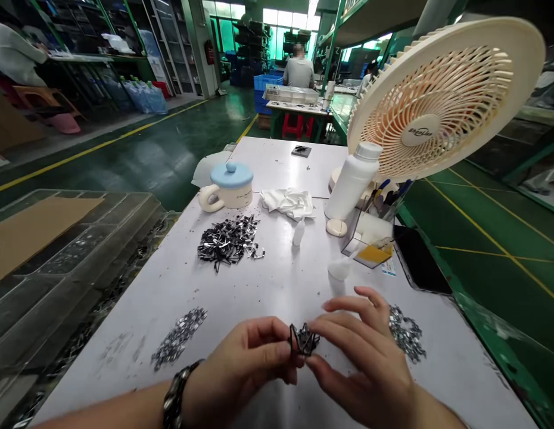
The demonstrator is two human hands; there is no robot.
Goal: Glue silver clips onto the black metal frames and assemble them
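Between my hands, near the table's front, is a small cluster of dark metal pieces (305, 339). My left hand (248, 363) pinches its left side between thumb and fingers. On its right side, the index finger and thumb of my right hand (364, 351) close on the same cluster, the other fingers partly spread. A heap of black and silver metal clips (227, 240) lies farther back on the left. Small shiny pieces form one pile (179, 338) left of my left hand and another pile (406, 335) beyond my right hand.
On the white table (277, 280) stand a lidded mug (236, 187), crumpled tissue (288, 202), small bottle (298, 232), small cup (338, 271), white bottle (352, 182), tool holder (370, 238) and phone (422, 259). A large fan (424, 128) leans over the right. Plastic trays (80, 256) lie left.
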